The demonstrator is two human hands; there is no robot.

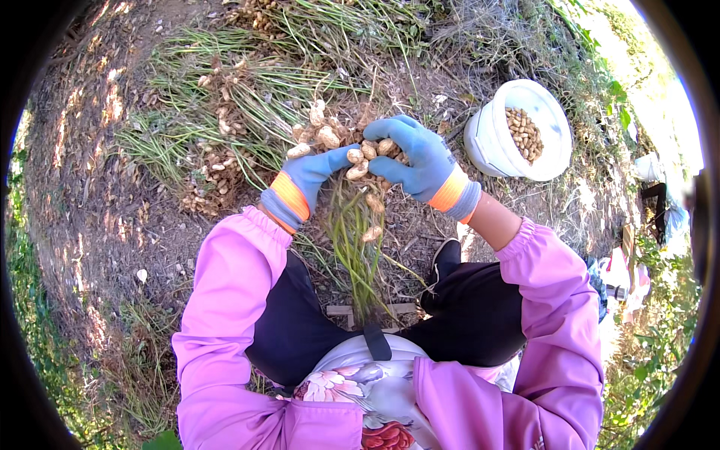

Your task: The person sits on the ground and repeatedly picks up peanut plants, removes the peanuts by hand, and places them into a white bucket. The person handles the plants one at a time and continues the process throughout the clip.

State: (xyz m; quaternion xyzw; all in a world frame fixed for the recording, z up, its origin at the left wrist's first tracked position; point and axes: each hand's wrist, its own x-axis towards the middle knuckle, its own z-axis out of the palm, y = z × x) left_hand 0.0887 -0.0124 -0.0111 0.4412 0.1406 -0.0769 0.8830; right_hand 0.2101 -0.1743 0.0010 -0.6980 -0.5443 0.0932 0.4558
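Both hands wear blue-grey coated work gloves with orange and grey cuffs. My left hand (315,174) supports the root end of a peanut plant, its thumb stretched under a cluster of pods. My right hand (413,157) curls its fingers and thumb around several peanut pods (368,152) at that cluster. More pale pods (326,136) stick out past the left hand among brown roots. The plant's green stems (354,242) hang down from the hands toward my lap, with a few pods along them. The left fingers are mostly hidden beneath the plant.
A white plastic bucket (489,135), part filled with picked peanuts (524,135), stands at the upper right. Uprooted peanut plants (225,112) lie heaped ahead and to the left. A wooden piece (402,308) shows between my legs. Bags (619,275) rest at the far right.
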